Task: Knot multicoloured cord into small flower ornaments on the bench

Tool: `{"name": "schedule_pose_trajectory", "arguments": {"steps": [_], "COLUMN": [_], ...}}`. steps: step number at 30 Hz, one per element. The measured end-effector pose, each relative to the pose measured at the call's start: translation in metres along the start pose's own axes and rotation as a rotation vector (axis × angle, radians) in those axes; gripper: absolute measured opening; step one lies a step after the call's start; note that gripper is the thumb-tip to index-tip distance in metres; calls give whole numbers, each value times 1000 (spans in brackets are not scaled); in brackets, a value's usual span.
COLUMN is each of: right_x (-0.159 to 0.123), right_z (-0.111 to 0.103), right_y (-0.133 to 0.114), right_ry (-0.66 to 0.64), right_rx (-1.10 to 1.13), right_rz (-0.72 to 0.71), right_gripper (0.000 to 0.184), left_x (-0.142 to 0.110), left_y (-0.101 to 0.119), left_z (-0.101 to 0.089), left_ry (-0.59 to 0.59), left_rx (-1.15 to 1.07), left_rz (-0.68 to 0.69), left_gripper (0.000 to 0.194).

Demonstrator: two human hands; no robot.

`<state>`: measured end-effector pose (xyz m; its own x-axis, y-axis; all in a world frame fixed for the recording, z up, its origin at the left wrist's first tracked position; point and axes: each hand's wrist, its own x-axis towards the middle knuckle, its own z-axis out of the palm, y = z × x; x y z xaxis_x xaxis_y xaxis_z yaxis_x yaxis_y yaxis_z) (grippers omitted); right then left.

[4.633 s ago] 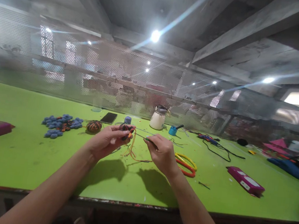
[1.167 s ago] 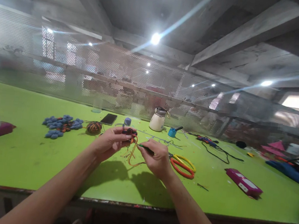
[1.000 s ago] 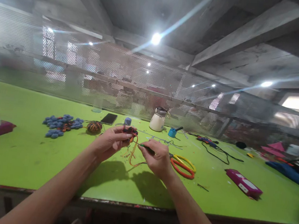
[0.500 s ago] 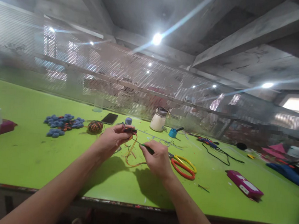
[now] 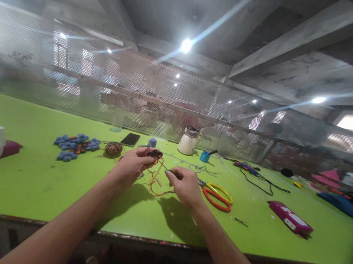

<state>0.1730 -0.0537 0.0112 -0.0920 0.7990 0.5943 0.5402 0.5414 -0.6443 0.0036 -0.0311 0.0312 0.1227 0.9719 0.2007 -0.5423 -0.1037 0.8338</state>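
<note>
My left hand (image 5: pixel 133 163) is closed in a pinch on a small dark piece of yarn work (image 5: pixel 155 152) with some orange in it. My right hand (image 5: pixel 186 184) grips a crochet hook with a green handle (image 5: pixel 170 171); its thin shaft points up-left to the piece, and its tip cannot be made out there. Orange and yellow yarn strands (image 5: pixel 152 186) hang in a loop from the piece toward my right hand. A dark orange-brown yarn ball (image 5: pixel 113 149) lies left of my left hand. Scissors (image 5: pixel 217 203) with red and yellow handles lie beside my right hand.
Blue crocheted flower pieces (image 5: pixel 76 143) lie at left, near a phone (image 5: pixel 130 139). Behind my hands stand a pale jar (image 5: pixel 188 141) and a small blue pot (image 5: pixel 204 156). Magenta power strips (image 5: pixel 290 218) lie at both sides. A perforated screen (image 5: pixel 155 96) borders the table's back.
The crochet hook's shaft now shows longer between my hands, and its green handle is more hidden by my fingers. Both hands stay nearly in place; the view has shifted slightly.
</note>
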Motion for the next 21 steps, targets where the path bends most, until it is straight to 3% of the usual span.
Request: {"name": "schedule_pose_trajectory", "arguments": {"steps": [12, 21], "right_x": [-1, -1], "right_z": [1, 0], "right_y": [-2, 1], "right_ry": [-22, -42], "right_rx": [58, 192], "right_rz": [43, 33], "right_gripper": [30, 29], "left_x": [1, 1], "left_y": [-1, -1], "left_z": [-2, -5], "left_ry": [-10, -161], "left_rx": [-63, -239], "left_rz": [-134, -216], "left_gripper": [19, 15]}}
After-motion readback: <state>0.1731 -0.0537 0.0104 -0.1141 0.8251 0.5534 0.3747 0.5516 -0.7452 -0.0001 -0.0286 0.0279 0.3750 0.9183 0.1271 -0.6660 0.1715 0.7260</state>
